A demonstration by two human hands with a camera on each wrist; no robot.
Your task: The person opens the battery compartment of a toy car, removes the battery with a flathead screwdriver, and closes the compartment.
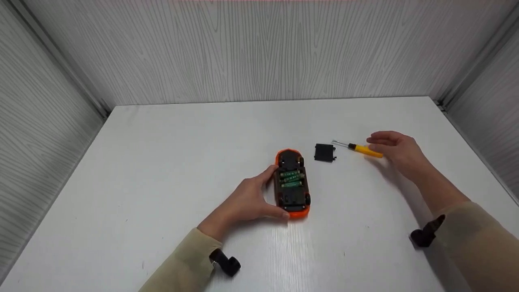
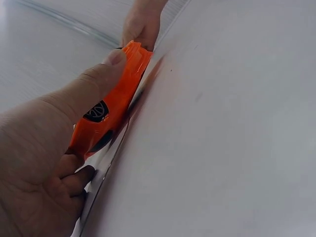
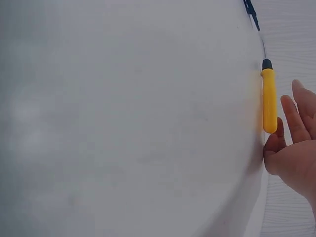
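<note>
An orange toy car (image 1: 298, 213) lies upside down on the table, its black underside up and its battery compartment uncovered. Green batteries (image 1: 291, 179) sit in that compartment, one slightly slanted. My left hand (image 1: 250, 199) holds the car from its left side, thumb at the near end and fingers along the side; the left wrist view shows the thumb on the orange body (image 2: 116, 106). Beside the handle of a yellow screwdriver (image 1: 367, 151) is my right hand (image 1: 399, 152), fingers loosely extended. The right wrist view shows the yellow handle (image 3: 269, 101) outside the grasp of the fingers.
A small black battery cover (image 1: 324, 153) lies between the car and the screwdriver tip. The white table (image 1: 182, 162) is bounded by a grey wood-grain panel (image 1: 263, 52) at the back and side panels left and right.
</note>
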